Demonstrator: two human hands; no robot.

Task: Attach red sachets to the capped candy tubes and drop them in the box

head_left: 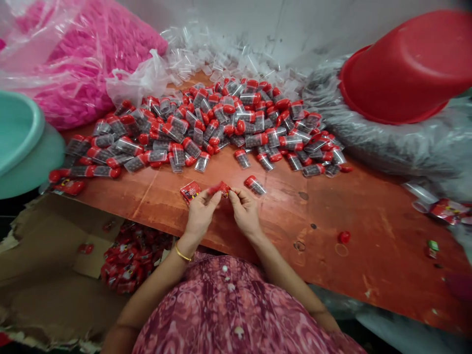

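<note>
Both my hands meet at the near edge of a reddish wooden board (280, 216). My left hand (201, 211) and my right hand (244, 209) are closed in a pinch on one small red wrapper (220, 189) stretched between them. A second red wrapper (190, 191) lies flat just left of my left hand. One red-capped clear tube (254, 185) lies just beyond my right hand. Farther back spreads a big heap of red-capped tubes (206, 128) with dark contents.
A red basin (409, 69) rests upside down on a plastic bag at the right. A teal basin (22, 142) sits at the left, a pink-filled bag (77, 64) behind it. Empty clear tubes (221, 56) lie at the back. A cardboard box (55, 275) holds red-wrapped pieces (129, 258).
</note>
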